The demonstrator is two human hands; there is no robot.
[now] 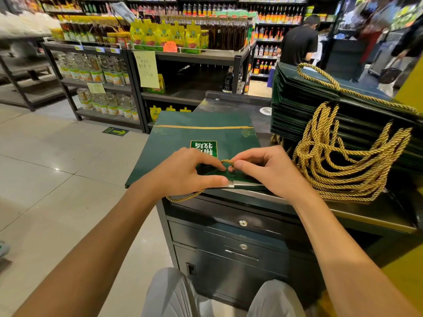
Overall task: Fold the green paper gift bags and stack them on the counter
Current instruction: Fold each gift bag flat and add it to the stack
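where shelves (187, 57) stand behind, bags (304, 106) crowd the counter (258, 116).

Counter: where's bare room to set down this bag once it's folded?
Bare counter lies between the flat bag and the stack, up to the back ledge. The right is crowded by rope handles.

Place: a grocery shop, seen from behind the checkout counter (229, 106).
Shelves: dark metal racks (187, 58) holding bottled sauces (229, 35), yellow pouches (164, 35) and oil jugs (96, 69).
Signs: handwritten price notes (146, 68) — a floor arrow sticker (115, 131).
Till: locked drawers (238, 227).
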